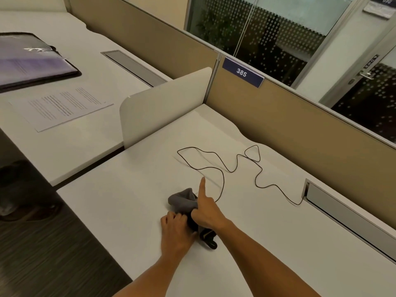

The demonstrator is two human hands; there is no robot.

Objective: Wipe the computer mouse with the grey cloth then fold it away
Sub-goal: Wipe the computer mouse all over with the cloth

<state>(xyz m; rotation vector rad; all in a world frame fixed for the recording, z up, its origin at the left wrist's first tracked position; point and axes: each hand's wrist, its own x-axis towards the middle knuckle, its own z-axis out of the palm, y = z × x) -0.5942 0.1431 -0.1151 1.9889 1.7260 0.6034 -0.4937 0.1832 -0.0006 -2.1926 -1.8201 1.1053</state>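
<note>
Two bare hands meet over the computer mouse [192,224], a black shape almost wholly hidden between them on the white desk [257,243]. The grey cloth [182,200] bunches up just beyond the knuckles, draped over the mouse's far end. The left hand [174,228] has its fingers curled against the mouse's left side, touching the cloth. The right hand [205,213] pinches cloth between thumb and bent fingers, its forefinger stretched straight out, away from the person. Just behind the right wrist lies a small black item [209,237] with a pale stripe; what it is cannot be told. From beyond the right hand a thin black cable [222,181] loops away across the desk to a slot [306,189] at far right.
</note>
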